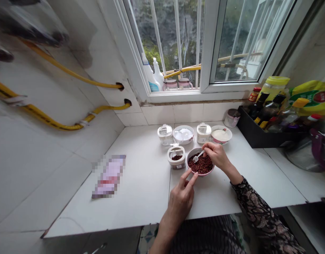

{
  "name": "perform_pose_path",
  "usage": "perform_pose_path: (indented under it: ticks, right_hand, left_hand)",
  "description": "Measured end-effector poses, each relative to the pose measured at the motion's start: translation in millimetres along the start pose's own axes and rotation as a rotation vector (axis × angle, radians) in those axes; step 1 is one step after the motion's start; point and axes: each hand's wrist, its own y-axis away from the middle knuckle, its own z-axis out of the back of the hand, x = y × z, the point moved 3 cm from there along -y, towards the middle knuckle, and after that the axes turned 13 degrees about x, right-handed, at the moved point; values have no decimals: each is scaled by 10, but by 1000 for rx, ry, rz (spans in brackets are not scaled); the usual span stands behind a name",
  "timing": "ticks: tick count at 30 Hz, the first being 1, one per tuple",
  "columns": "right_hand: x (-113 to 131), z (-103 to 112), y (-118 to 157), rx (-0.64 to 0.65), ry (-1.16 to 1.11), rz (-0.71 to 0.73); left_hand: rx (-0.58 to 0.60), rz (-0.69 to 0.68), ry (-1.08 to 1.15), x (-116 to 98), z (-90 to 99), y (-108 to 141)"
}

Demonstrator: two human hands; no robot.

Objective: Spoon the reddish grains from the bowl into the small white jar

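Bowls [207, 174], three; cream-lidded jars [176, 163], three

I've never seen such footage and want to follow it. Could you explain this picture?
No machine here: this single picture comes from a camera on a person's head, looking down at two bare hands. The right hand holds a small white spoon at a round pink-rimmed bowl of dark red granules; the left hand touches its near rim. On the white counter, a small clear cream-rimmed jar stands left of it; behind are two similar jars and two round bowls of pale contents.
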Motion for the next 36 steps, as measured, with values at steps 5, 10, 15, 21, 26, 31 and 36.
perform_pose_path:
  ticks: [5,10,15,21,26,31,36]
  right_hand:
    - [-24,3,-12,6,-77,-32]
    - [-73,5,-37,19,-258,-111]
    - [-81,23,-66,20,-477,-184]
    - [99,-65,-129,-2,-606,-116]
    - [315,-151,-163,-39,-515,7]
    - [410,-252,-124,-84,-312,120]
    - [490,-337,-55,46,121,370]
  left_hand:
    - [8,-7,-1,2,2,0]
    - [-4,-7,5,5,-12,4]
    - [-33,-25,8,20,-43,-1]
    - [-46,-48,11,36,-65,-11]
    - [-42,-42,-13,29,-63,-15]
    - [-47,-46,-25,19,-78,-19]
    - [-72,-39,-52,23,-93,-16]
